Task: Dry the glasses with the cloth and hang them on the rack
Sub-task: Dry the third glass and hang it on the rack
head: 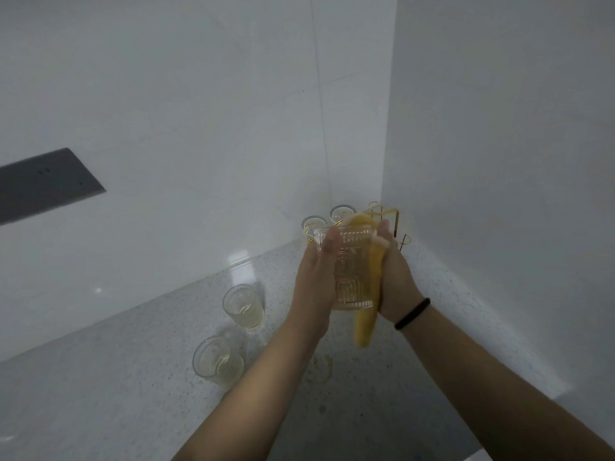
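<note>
Left hand [316,271] grips ribbed glass [352,271]; right hand [396,281] presses yellow cloth [366,314] against it, fingers closed. 2 glasses [244,306] on tabletop [133,377].

The rack [387,224] stands on the bench [100,394] in the far corner, two glasses [314,224] hung on its left. Two more glasses [243,306] stand left of the forearms, one nearer than the other.

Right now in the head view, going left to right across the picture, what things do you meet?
Dark panel on the wall → nearer glass on the counter → farther glass on the counter → left hand → held glass → yellow cloth → right hand → black wristband.
</note>
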Available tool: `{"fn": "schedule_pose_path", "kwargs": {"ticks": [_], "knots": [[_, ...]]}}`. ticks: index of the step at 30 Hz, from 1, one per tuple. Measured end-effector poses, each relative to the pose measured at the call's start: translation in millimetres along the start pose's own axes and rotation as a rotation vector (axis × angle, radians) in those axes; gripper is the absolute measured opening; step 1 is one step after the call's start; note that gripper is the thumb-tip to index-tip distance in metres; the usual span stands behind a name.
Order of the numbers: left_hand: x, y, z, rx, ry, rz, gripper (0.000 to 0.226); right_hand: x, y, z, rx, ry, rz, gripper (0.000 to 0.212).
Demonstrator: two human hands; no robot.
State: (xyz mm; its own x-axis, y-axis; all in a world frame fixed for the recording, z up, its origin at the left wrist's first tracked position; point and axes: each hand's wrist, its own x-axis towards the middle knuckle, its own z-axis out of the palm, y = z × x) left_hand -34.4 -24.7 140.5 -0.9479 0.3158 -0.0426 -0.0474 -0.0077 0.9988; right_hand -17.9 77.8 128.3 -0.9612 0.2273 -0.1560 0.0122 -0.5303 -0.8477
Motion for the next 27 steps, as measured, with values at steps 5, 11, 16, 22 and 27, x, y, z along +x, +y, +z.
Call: {"fn": "schedule_pose_path", "kwargs": {"ticks": [5,11,16,22,27], "knots": [[4,-3,-4,0.098,0.126,0.017,0.06,-5,7,5,-0.066,0.072,0.018,0.055],[-6,-3,3,0.161,0.137,-0.019,0.093,-10,22,11,-0.177,0.106,-0.169,0.052],[-10,-4,1,0.029,0.032,-0.008,0.056,-5,3,-2,0.035,0.012,0.085,0.061],[-3,-8,1,0.242,0.18,0.04,0.082,-16,14,6,-0.077,0.136,-0.031,0.059],[-13,-13,5,0.206,0.137,0.029,0.076,-13,11,6,-0.157,0.181,-0.076,0.063]]}}
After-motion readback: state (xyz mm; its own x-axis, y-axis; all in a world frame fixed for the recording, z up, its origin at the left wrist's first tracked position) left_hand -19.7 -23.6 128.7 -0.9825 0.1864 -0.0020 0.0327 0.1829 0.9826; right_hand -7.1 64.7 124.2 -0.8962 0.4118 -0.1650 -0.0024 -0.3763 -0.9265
